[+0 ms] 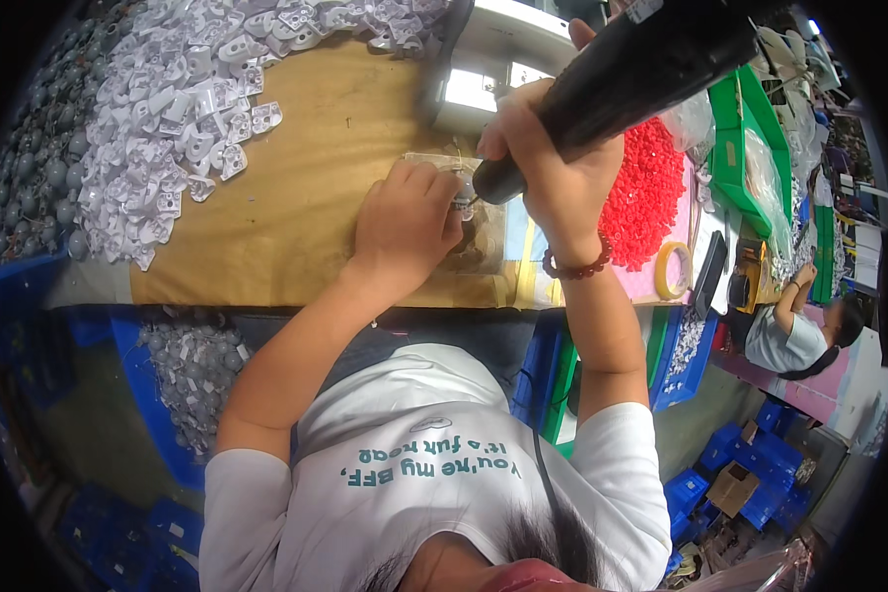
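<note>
My right hand (567,187) is wrapped round a thick black electric screwdriver (651,74), which slants down to the left. Its tip end reaches a small grey rounded part (464,194) at the middle of the worktable. The fingers of my left hand (405,222) are bent around that part from the left side and hold it. It sits on a flat, brownish work pad (479,247). My fingers and the tool partly cover the contact point.
White plastic pieces (168,109) are heaped at the far left, with grey ball-shaped parts (39,148) beyond. To the right lie red pieces (646,192), a tape roll (673,271) and a green bin (745,158). A white metal box (488,74) stands behind. Another person (794,335) works farther right.
</note>
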Tool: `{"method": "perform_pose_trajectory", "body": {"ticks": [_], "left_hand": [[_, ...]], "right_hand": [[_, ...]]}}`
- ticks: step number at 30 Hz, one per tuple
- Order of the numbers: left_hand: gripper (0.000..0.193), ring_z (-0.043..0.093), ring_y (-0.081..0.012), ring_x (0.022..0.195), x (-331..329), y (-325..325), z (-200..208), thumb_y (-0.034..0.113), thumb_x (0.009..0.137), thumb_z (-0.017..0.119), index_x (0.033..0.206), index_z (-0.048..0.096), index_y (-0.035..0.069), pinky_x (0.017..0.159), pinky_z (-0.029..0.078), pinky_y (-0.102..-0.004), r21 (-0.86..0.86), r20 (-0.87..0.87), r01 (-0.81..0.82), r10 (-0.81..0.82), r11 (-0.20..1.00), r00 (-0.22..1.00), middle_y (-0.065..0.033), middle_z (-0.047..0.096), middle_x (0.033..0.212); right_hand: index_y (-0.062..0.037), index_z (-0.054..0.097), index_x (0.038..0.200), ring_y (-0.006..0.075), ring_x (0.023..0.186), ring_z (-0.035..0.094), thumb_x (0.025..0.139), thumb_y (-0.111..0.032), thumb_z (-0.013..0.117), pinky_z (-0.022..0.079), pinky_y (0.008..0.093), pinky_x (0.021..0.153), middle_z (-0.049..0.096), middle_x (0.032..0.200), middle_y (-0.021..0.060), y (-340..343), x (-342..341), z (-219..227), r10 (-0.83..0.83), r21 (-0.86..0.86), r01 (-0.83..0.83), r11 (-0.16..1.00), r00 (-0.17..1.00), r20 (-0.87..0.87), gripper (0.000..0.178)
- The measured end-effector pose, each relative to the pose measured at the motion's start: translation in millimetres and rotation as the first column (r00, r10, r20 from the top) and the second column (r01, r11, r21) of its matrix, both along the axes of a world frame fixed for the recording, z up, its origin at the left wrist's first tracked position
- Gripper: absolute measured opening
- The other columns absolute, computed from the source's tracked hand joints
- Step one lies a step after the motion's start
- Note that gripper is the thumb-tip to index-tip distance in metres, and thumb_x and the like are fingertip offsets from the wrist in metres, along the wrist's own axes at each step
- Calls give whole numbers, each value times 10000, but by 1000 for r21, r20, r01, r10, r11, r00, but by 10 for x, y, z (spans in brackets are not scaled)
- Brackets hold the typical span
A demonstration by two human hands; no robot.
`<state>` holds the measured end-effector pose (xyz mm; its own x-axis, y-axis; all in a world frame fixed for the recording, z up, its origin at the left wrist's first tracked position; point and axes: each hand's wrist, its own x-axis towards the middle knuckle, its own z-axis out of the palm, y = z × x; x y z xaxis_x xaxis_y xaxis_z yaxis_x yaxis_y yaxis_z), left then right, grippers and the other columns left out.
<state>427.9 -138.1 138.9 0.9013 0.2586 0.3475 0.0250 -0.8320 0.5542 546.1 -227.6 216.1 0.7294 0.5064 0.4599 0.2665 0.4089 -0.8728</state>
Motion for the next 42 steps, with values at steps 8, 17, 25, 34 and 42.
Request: {"method": "perform_pose_trajectory", "body": {"ticks": [8, 17, 25, 34, 42], "left_hand": [[361, 563, -282, 915, 3, -2, -20, 128, 712, 739, 1045, 607, 80, 733, 506, -419, 11, 28, 9, -10, 1000, 1000, -56, 591, 957], [311, 571, -271, 924, 11, 8, 9, 124, 680, 736, 963, 607, 118, 715, 481, -402, -2, 63, 23, -23, 1000, 998, -47, 573, 910], [302, 557, -312, 906, 17, 76, 49, 101, 680, 733, 932, 566, 93, 725, 480, -438, -87, 51, 92, -88, 992, 995, -80, 569, 914], [308, 552, -330, 902, 27, 72, 57, 70, 680, 722, 929, 541, 81, 731, 484, -444, -137, 83, 111, -101, 984, 991, -95, 567, 910], [321, 558, -319, 915, 3, 61, 50, 91, 695, 739, 966, 567, 99, 756, 491, -430, -97, 36, 76, -73, 992, 997, -83, 581, 947]], "right_hand": [[42, 223, 1474, 149, 645, 613, 879, 82, 614, 519, 289, 629, 628, 803, 77, -111, -51, -146, 19, -161, 5, 987, 989, 146, 713], [5, 174, 1498, 148, 645, 609, 855, 131, 593, 520, 290, 606, 621, 817, 86, -164, -82, -193, 44, -117, -16, 993, 969, 243, 777], [17, 209, 1455, 129, 670, 614, 827, 122, 612, 511, 255, 608, 619, 833, 72, -217, -114, -246, 60, -236, 25, 971, 936, 346, 754], [11, 220, 1423, 115, 693, 615, 796, 141, 602, 514, 253, 630, 623, 866, 75, -228, -203, -357, 20, -203, 50, 978, 944, 329, 746], [39, 350, 1344, 137, 660, 627, 833, 99, 604, 525, 274, 614, 638, 812, 67, -213, -160, -252, -8, -174, 35, 984, 988, 154, 574]]}}
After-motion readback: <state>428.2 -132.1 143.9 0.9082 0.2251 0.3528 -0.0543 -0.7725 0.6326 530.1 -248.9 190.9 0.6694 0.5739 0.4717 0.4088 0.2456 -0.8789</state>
